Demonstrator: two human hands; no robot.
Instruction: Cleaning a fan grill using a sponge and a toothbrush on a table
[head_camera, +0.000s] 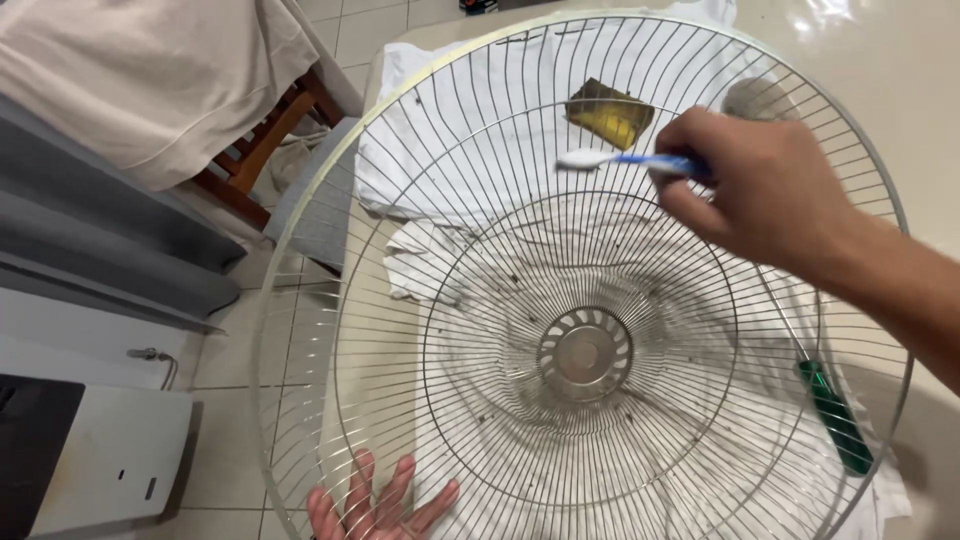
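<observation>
Right now: right hand (760, 190) pinches one blue toothbrush (630, 161), bristles on one wire fan guard (585, 300). Left hand (380, 505) spread open behind guard's lower rim, probably propping it. One green-handled screwdriver (835, 415), one yellow sponge (610, 112) on white cloth (480, 110), table; tiled floor (240, 340).

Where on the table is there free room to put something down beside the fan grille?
Bare table shows only at the top right corner, past the rim of the round wire fan grille. Under the grille it is crowded: crumpled white cloth, yellow sponge, green-handled screwdriver. The right hand holds a blue-and-white toothbrush; the left hand supports the bottom rim.
</observation>
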